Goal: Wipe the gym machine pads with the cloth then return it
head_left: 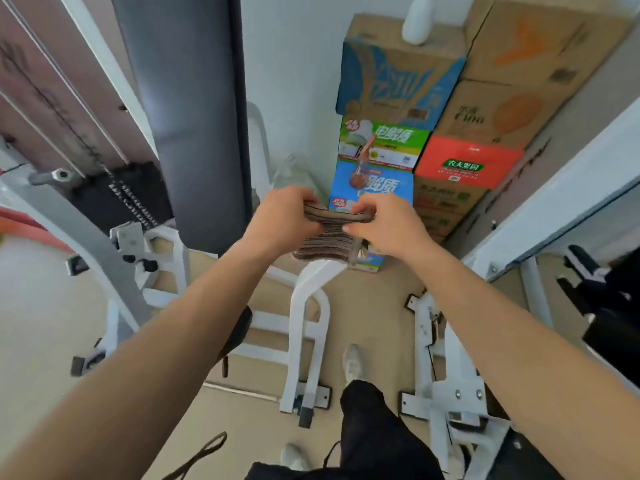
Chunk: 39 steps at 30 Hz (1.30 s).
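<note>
Cloth (329, 233), striped and folded, hangs between both hands: the left hand (280, 216) and right hand (388, 225) pinch its top edge above a white frame bar (308, 306). Beside them stands the dark back pad (194, 116); stacked boxes (426, 133) behind.

Striped ribbed cloth (327, 233), smooth dark vinyl-like pad (194, 109), glossy white-painted metal frame (304, 323), matt cardboard boxes (485, 109).

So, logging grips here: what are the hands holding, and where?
Both hands, left and right, hold the striped cloth by its folded top edge.
</note>
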Tool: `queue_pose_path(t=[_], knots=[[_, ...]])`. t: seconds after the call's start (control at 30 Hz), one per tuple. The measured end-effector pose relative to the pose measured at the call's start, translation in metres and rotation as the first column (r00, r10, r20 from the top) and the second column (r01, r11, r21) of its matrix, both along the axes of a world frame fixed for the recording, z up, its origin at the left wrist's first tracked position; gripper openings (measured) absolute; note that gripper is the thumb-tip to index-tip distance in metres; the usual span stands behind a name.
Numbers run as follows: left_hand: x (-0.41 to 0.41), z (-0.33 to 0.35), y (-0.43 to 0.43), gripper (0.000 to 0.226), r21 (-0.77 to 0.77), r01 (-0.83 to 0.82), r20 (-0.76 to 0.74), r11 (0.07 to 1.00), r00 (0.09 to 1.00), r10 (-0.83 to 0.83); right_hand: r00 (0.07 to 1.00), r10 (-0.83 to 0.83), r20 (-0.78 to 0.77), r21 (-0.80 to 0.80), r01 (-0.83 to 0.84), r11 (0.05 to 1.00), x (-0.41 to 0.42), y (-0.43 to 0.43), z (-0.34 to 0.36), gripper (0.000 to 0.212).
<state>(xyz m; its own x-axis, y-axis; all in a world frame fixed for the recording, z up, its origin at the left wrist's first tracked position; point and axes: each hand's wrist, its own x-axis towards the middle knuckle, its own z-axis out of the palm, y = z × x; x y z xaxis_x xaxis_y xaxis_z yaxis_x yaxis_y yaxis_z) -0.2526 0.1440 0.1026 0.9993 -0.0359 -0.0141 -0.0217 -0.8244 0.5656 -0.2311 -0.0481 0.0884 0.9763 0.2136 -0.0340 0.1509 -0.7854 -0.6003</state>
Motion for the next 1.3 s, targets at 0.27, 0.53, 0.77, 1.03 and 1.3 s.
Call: queue_pose_path(t=[0.27,0.53,0.77,1.03,1.3], knots=[[0.163,-0.025,-0.057,0.007,-0.553,-0.05,-0.275,0.832,0.953,-0.125,0.942,-0.073,-0.327,0.599,0.266,0.755,0.141,-0.071,-0.04,0.032],[0.317,-0.154,-0.147,0.035,-0.719,-0.668,-0.695,0.193,0.698,-0.173,0.685,-0.038,-0.728,0.616,0.677,0.401,0.289,-0.135,-0.14,0.03],[0.412,-0.253,-0.206,0.046,-0.545,-0.703,-0.766,0.456,0.639,0.069,0.486,-0.236,-0.841,0.396,0.852,0.342,0.377,-0.182,-0.237,0.043],[0.504,-0.296,-0.239,0.041,-0.248,-0.463,-0.654,0.851,0.728,0.205,0.517,-0.491,-0.701,0.166,0.788,0.593,0.477,-0.218,-0.278,0.068],[0.463,-0.269,-0.2,0.02,-0.129,-0.25,-0.673,0.96,0.733,0.1,0.7,-0.453,-0.551,-0.064,0.506,0.86,0.441,-0.219,-0.266,0.032]])
